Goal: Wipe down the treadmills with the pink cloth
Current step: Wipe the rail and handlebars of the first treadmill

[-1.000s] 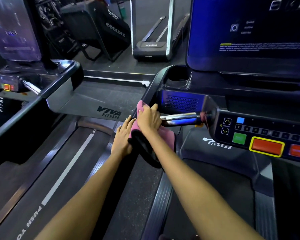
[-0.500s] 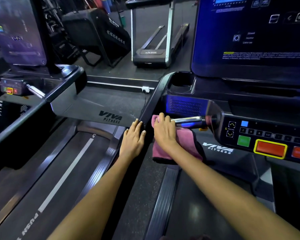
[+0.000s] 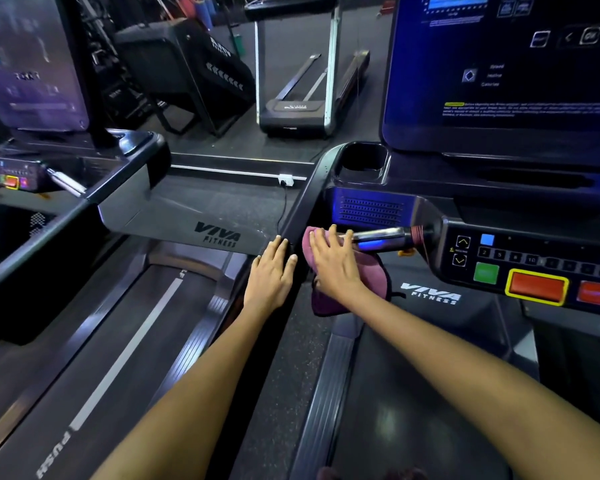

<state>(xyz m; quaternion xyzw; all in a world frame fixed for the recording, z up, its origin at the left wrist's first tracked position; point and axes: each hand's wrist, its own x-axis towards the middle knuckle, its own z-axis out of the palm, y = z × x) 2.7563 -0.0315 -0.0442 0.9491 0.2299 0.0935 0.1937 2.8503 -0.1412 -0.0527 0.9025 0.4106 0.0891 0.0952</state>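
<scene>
- The right hand (image 3: 336,268) presses the pink cloth (image 3: 371,275) flat against the treadmill's black side rail (image 3: 302,206), fingers straight, no closed grip.
- Its fingertips touch the chrome handlebar (image 3: 381,235) just below the console (image 3: 534,265).
- The left hand (image 3: 271,275) rests open on the same rail, just beside the cloth.

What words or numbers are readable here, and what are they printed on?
"VIVA FITNESS": grey motor cover of the left treadmill.
"VIVA FITNESS": dark cover under the right console.
"PUSH": left treadmill deck, upside down.
"2", "5", "8", "10": console keys.
Screen text: too blurred.
</scene>
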